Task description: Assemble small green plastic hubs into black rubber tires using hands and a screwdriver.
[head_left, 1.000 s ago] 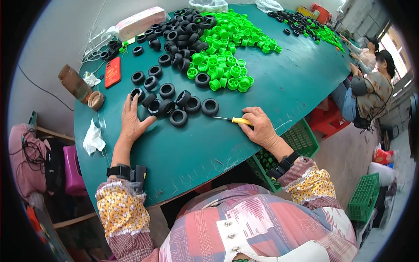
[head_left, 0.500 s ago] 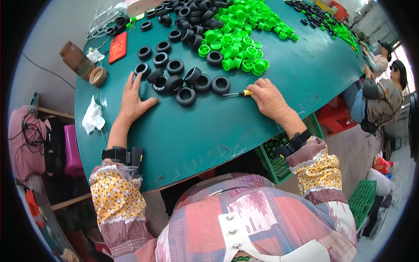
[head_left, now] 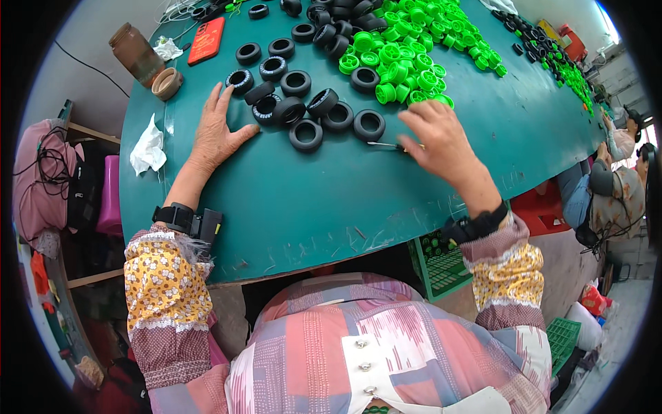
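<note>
Head view: at the left of the frame a tissue (head_left: 148,146) lies on the green desk (head_left: 310,200), below the jar (head_left: 138,55) and well apart from the work. Next comes the left grip (head_left: 238,110), empty and spread palm down, fingers pointing toward the top of the frame, thumb stretched out to the right. Its fingertips are at the lower left edge of the outermost tyre (head_left: 243,90); whether they touch is hard to tell. The forearm rises from the lower left.

Loose black tyres (head_left: 288,109) run rightward from the thumb across the upper middle, some flat, some on edge. The last one, the end tyre (head_left: 369,136), lies flat, its hole facing up, much nearer the right hand than the left.

Just below that tyre lies the tool (head_left: 383,144), long axis nearly level across the frame, thin tip pointing left. Its handle passes under the right grip (head_left: 407,131), which bends over it from the right, back of the hand up, fingers curled toward the left. Blur and the covering hand leave it unclear whether the fingers close on the handle. Green wheels (head_left: 410,69) are heaped just above that hand.
</note>
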Action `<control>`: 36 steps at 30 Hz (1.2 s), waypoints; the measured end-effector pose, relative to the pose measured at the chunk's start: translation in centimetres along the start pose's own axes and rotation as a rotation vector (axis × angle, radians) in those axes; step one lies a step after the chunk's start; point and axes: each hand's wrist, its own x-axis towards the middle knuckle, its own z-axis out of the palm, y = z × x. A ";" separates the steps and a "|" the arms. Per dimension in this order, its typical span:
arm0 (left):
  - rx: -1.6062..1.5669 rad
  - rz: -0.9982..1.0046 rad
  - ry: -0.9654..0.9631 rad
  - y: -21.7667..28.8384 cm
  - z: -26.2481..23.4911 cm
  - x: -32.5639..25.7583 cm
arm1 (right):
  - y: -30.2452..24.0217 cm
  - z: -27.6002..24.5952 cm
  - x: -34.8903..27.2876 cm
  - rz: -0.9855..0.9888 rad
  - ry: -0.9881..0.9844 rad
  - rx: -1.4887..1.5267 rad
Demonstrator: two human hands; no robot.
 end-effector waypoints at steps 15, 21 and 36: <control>0.291 1.084 0.134 13.8 -1.0 3.4 | -0.2 4.6 12.1 0.495 0.515 0.872; -0.015 1.277 0.038 15.1 0.3 3.9 | -0.6 5.9 14.2 0.515 0.575 1.041; -0.023 1.057 -0.104 10.3 1.1 3.5 | 1.8 7.7 11.5 0.615 0.314 1.316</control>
